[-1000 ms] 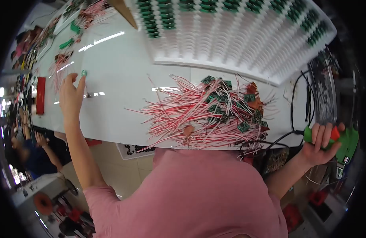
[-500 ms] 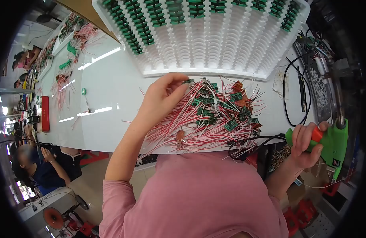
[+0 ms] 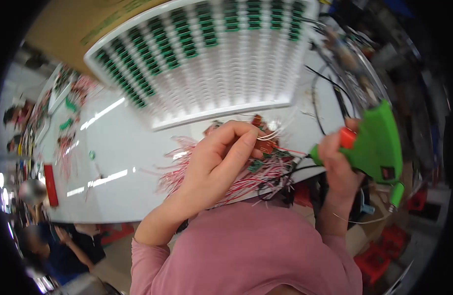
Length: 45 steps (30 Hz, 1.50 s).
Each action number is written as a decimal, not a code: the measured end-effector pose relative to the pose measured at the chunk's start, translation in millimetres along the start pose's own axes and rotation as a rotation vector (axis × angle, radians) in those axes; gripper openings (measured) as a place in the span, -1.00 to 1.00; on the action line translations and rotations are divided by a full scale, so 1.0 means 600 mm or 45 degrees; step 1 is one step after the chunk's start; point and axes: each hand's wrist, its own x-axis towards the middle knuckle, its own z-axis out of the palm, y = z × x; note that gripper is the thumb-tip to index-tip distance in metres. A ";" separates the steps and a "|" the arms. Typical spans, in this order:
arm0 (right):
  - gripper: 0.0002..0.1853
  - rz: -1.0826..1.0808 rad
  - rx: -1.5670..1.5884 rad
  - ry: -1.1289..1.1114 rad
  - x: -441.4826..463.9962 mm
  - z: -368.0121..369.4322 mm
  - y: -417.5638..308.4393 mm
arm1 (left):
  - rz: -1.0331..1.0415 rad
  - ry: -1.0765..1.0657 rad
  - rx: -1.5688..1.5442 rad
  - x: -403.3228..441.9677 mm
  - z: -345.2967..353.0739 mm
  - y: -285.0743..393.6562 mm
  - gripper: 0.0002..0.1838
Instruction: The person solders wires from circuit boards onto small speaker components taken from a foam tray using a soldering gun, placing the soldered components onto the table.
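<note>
My left hand is closed in a pinch over the wire pile, at a small brown circuit board with white and red wires. The fingertips partly hide what they grip. Below and beside it lies the heap of red and white wires, with a green circuit board among them. My right hand is wrapped round a green soldering gun with a red trigger, held just right of the pile. A thin wire trails from the gun's lower end.
A white slotted tray at the back holds rows of green boards. A cardboard box stands behind it. Black cables lie on the right. More wire bundles and a red box are at left, with another person nearby.
The view has shifted and tilted. My left hand has moved from the pile's far side to the brown board and wires. My right hand has brought the soldering gun closer to the pile.
</note>
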 end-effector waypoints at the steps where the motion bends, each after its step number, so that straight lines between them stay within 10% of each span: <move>1: -0.45 0.011 -0.125 0.030 -0.002 0.007 -0.001 | 0.036 -0.039 -0.010 0.012 0.012 -0.004 -0.80; 23: -0.46 -0.010 -0.218 -0.034 0.013 0.034 0.018 | 0.097 -0.137 -0.300 0.039 0.063 -0.048 -0.79; 38: -0.48 0.172 -0.186 0.075 0.018 0.049 0.017 | 0.858 0.037 0.176 0.062 0.049 -0.064 -0.89; 45: -0.47 0.113 -0.257 0.154 0.025 0.036 0.008 | 0.338 -0.042 0.047 0.057 0.048 -0.059 -0.83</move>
